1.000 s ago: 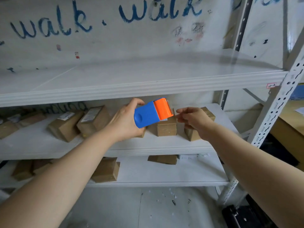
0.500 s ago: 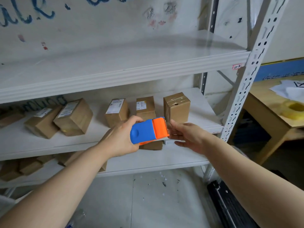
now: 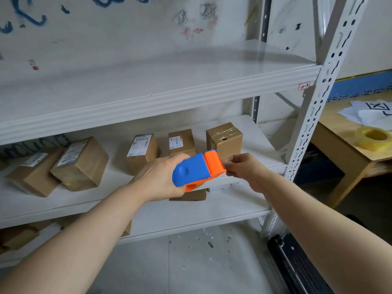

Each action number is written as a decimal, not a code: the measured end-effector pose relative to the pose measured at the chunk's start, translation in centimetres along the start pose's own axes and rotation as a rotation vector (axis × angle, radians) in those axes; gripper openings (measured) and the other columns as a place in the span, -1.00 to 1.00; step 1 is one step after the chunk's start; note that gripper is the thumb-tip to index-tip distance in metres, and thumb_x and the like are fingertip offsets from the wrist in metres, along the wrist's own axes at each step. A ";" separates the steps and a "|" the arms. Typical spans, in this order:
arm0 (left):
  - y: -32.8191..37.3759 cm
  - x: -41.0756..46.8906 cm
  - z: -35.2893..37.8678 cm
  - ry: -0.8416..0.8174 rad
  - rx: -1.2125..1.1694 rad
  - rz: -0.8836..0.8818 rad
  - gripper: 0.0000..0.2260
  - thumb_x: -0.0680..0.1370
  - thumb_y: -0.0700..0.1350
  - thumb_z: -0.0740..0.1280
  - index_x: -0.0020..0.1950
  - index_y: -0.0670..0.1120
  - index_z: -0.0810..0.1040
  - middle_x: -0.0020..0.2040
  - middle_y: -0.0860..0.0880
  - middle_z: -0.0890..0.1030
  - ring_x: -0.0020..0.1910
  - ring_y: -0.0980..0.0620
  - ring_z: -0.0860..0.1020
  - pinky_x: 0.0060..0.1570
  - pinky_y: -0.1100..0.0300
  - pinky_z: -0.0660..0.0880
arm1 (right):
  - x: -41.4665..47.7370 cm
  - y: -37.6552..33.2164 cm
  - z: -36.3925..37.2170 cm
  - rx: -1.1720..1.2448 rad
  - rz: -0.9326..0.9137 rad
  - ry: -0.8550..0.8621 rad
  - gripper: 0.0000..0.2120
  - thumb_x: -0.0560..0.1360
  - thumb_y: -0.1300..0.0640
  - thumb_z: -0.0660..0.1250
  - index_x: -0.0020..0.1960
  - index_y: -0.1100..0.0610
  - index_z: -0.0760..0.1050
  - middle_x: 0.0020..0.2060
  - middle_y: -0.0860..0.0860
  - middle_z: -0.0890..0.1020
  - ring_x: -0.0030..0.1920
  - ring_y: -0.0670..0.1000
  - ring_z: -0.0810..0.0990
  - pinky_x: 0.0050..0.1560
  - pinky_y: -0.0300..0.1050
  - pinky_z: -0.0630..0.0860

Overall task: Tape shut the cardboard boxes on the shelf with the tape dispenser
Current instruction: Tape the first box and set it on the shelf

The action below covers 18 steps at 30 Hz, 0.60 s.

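My left hand (image 3: pixel 158 179) grips a blue and orange tape dispenser (image 3: pixel 197 169) in front of the middle shelf (image 3: pixel 118 200). My right hand (image 3: pixel 244 168) pinches at the dispenser's orange front end, where the tape comes out. Behind them a taped cardboard box (image 3: pixel 224 137) stands upright on the shelf. Two labelled boxes (image 3: pixel 142 150) (image 3: pixel 181 141) stand to its left. Farther left lie two more boxes (image 3: pixel 81 164) (image 3: pixel 31 175), tilted.
A white upright post (image 3: pixel 318 98) bounds the rack on the right. Beyond it stands a wooden table (image 3: pixel 347 141) with a yellow tape roll (image 3: pixel 373 136) and papers. More boxes lie on the lower shelf (image 3: pixel 191 196). A black object (image 3: pixel 297 266) lies on the floor.
The view has shifted right and down. The dispenser moved down from the boxes to the shelf's front edge, and my right hand came off the box to the dispenser's orange end.
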<state>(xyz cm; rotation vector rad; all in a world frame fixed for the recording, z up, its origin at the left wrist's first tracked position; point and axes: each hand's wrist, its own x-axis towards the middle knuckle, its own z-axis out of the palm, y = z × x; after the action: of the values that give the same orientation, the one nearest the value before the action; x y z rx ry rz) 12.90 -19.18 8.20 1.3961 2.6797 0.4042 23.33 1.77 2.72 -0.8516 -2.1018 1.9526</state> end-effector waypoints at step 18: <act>-2.5 8.0 -0.5 0.052 -0.303 -0.073 -0.35 0.10 0.26 0.27 0.20 0.22 0.47 -0.04 0.23 0.62 -0.08 0.28 0.54 -0.15 0.44 0.43 | 11.5 -2.0 -8.1 -0.165 -0.058 0.317 -0.86 0.53 0.08 0.35 -0.01 0.13 0.61 -0.24 -0.07 0.60 -0.23 -0.13 0.47 -0.26 -0.23 0.38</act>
<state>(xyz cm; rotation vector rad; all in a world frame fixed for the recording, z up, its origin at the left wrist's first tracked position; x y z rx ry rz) 6.24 -14.14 8.35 1.2125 2.5612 0.8097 17.06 14.48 2.77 -1.0400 -2.0880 1.5148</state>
